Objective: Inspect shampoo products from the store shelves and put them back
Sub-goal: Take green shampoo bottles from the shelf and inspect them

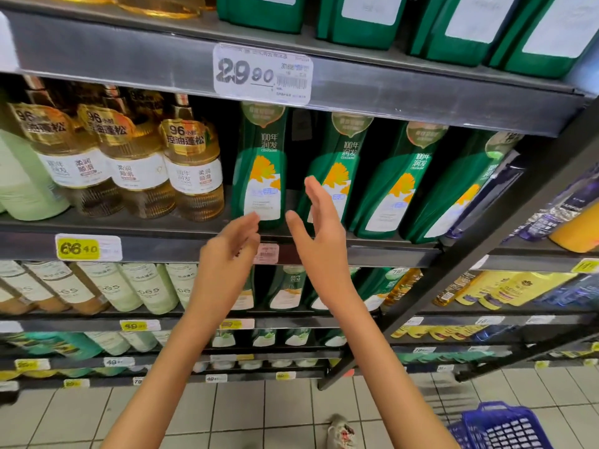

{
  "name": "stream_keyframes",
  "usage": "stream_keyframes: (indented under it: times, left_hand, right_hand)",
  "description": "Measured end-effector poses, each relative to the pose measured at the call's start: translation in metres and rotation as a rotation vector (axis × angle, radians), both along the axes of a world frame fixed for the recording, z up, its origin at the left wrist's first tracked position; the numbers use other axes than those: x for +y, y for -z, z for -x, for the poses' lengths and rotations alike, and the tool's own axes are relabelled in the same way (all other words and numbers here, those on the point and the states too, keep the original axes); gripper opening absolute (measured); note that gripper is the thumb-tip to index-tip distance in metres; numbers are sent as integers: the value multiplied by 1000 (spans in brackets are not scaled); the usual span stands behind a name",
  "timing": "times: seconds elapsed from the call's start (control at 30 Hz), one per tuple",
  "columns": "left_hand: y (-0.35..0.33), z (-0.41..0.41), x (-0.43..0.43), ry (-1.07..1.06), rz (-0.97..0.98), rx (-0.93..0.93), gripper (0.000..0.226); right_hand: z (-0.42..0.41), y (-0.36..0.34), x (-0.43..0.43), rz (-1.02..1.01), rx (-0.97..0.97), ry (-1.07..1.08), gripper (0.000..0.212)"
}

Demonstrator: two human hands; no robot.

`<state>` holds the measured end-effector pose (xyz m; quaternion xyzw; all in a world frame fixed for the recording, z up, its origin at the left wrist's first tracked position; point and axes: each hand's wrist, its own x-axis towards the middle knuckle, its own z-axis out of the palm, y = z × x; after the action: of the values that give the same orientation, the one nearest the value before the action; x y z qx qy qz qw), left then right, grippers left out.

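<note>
Grey metal shelf [372, 254] carries four green shampoo bottles [259, 150] in a row toward its right end, each with a white label and orange leaf print. Three amber bottles [191, 163] stand left of them. At the front edge, the left hand [227, 254] and right hand [321, 234] hover, fingers [312, 189] loosely spread, holding nothing.

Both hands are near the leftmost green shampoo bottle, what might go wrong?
The right hand sits in front of the neighbouring green bottle and might knock it. The leftmost green bottle is tall and narrow, so it may tip off the shelf edge. The blue basket on the floor could trip you.
</note>
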<state>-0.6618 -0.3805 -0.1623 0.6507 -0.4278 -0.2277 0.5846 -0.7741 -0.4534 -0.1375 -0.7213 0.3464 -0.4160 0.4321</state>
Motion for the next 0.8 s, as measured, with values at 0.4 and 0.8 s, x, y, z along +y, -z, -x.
stream_keyframes:
  times: [0.4,0.8]
  left_hand:
    - [-6,-32,35,-179,41,27,31]
    - [0,-38,41,-191,5,56,32]
  right_hand:
    - [-51,-16,-5,196,-83,146,53]
    - [-65,4,-25,-89,6,13,65]
